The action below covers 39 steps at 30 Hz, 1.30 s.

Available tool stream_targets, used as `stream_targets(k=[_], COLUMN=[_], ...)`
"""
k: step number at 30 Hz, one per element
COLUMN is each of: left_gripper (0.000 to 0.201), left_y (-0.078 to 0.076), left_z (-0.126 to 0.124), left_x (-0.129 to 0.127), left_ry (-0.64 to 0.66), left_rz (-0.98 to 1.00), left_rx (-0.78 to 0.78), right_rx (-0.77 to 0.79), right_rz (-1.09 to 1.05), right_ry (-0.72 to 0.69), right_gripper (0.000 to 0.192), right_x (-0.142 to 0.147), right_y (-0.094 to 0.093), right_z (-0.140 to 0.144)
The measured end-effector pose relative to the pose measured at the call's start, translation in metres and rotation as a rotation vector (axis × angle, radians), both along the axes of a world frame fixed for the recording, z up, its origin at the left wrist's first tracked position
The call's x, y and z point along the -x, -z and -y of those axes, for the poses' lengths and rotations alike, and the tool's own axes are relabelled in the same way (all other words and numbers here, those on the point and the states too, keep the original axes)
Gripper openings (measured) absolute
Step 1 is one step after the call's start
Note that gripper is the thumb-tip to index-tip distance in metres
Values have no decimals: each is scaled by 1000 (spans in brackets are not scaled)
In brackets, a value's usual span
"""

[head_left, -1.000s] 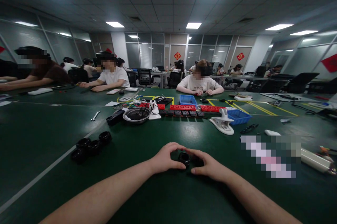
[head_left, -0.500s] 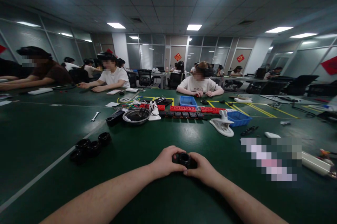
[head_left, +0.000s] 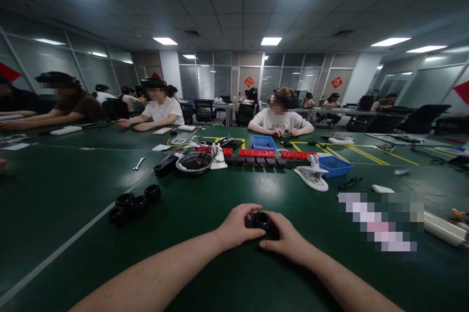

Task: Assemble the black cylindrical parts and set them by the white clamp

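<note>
A small glossy black ring-shaped part (head_left: 262, 220) with a round hole on top is between my two hands, low over the green table. My left hand (head_left: 240, 226) curls round its left side, thumb in front and fingers behind. From the right, the bent fingers of my right hand (head_left: 287, 236) lie against it, while that thumb sits lower, a little apart from the part. The far fingers of both hands are partly hidden. To the left, several similar black ring-shaped parts (head_left: 138, 206) stand in a cluster.
Beyond my hands lie red sockets (head_left: 256, 153), a round metal dish (head_left: 194, 163), a white clip base (head_left: 311, 177) and blue trays (head_left: 334, 166). A wrench (head_left: 139, 164) lies back left. Across the table sits a person (head_left: 280, 119); a pale cylinder (head_left: 443, 228) lies at right.
My view has shifted slightly, so the table things appear farther right. My right thumb has moved down from the black part, and more of its front shows between the hands.
</note>
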State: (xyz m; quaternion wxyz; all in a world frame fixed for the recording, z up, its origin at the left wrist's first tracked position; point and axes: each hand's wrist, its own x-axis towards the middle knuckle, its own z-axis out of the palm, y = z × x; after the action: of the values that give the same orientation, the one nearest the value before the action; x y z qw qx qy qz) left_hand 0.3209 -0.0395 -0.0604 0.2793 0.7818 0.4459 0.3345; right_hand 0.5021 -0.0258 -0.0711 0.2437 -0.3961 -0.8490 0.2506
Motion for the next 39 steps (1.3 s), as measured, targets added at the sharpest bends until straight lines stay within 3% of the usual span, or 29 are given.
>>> stream_targets(k=[5,12,18,23,26,28,32,35,39], left_gripper=[42,45,42,41,40,39,39,42,42], left_y=[-1,1,6,10,9,8,3,-1,-4], left_z=[-2,-6,-1,5,4,2,-1,-1,1], left_x=[6,8,2,-6,-8,-7,0,5,6], left_ry=[120,160,22,-179,-215,-175,-8,108,161], left_rz=[-22,7,9,19,29,40,39,14,3], left_rx=[-20,-7,16,26,26,30,54,60,39], right_rx=[193,236,184,15,-77,-91,7,169,267], right_rz=[-6,15,7,89,141,123,12,11,-6], right_ry=[-136,-134,20,238,303,251,0,-155,-226], right_gripper=[42,27,27,30,27,31,55,43,32], right_x=[-11,-7,-1,13,18,16,4,-6,-11], right_y=[-11,-11,2,12,12,11,1,-9,-19], right_z=[-5,-8,-9,-5,-1,0,-2,-5,-7])
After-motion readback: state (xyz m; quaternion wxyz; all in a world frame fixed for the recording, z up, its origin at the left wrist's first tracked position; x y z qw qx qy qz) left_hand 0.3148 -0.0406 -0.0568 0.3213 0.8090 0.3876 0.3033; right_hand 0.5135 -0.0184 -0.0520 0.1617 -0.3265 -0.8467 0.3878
